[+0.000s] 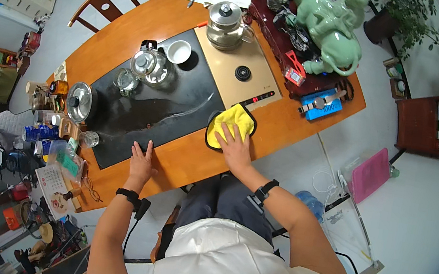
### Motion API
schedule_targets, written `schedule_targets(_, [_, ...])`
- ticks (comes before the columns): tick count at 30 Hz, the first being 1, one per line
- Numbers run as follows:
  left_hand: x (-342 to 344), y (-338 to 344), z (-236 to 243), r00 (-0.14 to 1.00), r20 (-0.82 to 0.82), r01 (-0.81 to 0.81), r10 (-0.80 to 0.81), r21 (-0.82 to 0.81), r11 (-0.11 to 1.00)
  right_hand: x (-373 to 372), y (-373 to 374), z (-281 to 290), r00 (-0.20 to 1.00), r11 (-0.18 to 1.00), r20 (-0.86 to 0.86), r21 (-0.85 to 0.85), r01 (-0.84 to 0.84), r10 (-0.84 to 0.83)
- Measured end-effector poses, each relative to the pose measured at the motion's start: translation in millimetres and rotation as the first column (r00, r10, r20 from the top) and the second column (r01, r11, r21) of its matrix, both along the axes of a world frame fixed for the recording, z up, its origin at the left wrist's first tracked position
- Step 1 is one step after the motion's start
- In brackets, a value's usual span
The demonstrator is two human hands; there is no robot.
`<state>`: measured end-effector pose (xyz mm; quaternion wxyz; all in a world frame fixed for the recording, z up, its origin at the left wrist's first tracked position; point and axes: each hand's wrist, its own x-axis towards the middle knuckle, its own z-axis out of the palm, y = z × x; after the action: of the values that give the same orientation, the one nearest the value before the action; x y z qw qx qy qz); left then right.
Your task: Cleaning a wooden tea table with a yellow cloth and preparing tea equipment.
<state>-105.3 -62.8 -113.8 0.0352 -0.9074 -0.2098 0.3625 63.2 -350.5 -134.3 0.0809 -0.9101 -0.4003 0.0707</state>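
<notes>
My right hand (pixel 235 148) lies spread on a folded yellow cloth with a dark edge (pixel 238 120), pressing it at the near edge of the black tea tray (pixel 193 118). My left hand (pixel 140 166) rests flat with fingers apart at the tray's near edge, holding nothing. A wet streak and a dark patch mark the tray's surface. Farther back on it stand a lidded glass teapot (pixel 151 67), a white cup (pixel 179 51) and a small glass pitcher (pixel 126 81). At its left end sits a round metal-lidded pot (pixel 80 102).
A glass kettle (pixel 225 26) stands on the gold hotplate (pixel 262 66). On the far right, a green elephant figurine (pixel 328 28) sits on a dark red stand, near a blue box (pixel 322 104) with a watch. Several jars and cans crowd the left end, beside a small glass (pixel 89 139).
</notes>
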Motion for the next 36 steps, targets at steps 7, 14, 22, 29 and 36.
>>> schedule_targets(7, [3.8, -1.1, 1.9, 0.999, 0.020, -0.034, 0.034, -0.014, 0.999, 92.4, 91.8, -18.1, 0.997, 0.993, 0.061, 0.105, -0.049, 0.042])
schedule_targets(14, [-7.4, -3.1, 4.5, 0.998, 0.058, 0.009, -0.011, 0.024, 1.000, 118.2, 146.6, -9.3, 0.998, 0.996, 0.056, 0.086, -0.011, 0.006])
schedule_targets(22, [-2.2, -6.4, 1.4, 0.999, 0.050, 0.014, -0.012, -0.021, 1.000, 18.7, 104.6, -26.9, 0.968, 0.956, -0.047, 0.172, -0.236, 0.247])
schedule_targets(29, [1.3, 3.9, 5.1, 0.995, 0.055, -0.079, 0.084, -0.096, 0.992, -6.3, -5.5, -14.0, 0.987, 0.978, -0.066, 0.161, -0.131, 0.143])
schedule_targets(36, [3.4, 9.7, -1.6, 0.996, 0.088, -0.009, 0.021, -0.131, 0.991, -31.3, -153.3, 15.2, 0.935, 0.934, -0.027, -0.054, 0.352, -0.354])
